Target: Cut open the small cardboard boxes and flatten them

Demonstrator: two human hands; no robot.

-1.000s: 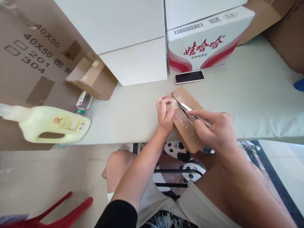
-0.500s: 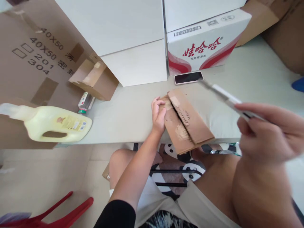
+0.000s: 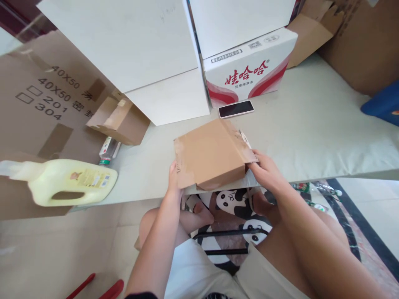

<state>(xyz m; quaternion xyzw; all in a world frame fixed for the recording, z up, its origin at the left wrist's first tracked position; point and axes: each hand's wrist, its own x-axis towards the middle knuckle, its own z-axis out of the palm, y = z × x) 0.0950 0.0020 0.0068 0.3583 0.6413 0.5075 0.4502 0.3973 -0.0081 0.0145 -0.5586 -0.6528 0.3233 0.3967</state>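
Observation:
A small brown cardboard box (image 3: 210,153) lies at the near edge of the pale surface (image 3: 311,124), with torn tape marks along its left edge. My left hand (image 3: 173,179) grips its near left corner. My right hand (image 3: 264,172) holds its right side, fingers under the flap edge. No tool shows in either hand. A dark phone (image 3: 236,109) lies just beyond the box.
A red-and-white printed carton (image 3: 249,72) and big white boxes (image 3: 149,54) stand behind. A yellow jug (image 3: 68,180), a small bottle (image 3: 107,150) and an open brown box (image 3: 120,118) lie left. A blue object (image 3: 383,104) sits at the right.
My right hand has put aside the thin metal blade it held and now grips the box. The box has been turned so a plain broad face is up. My view shifted right.

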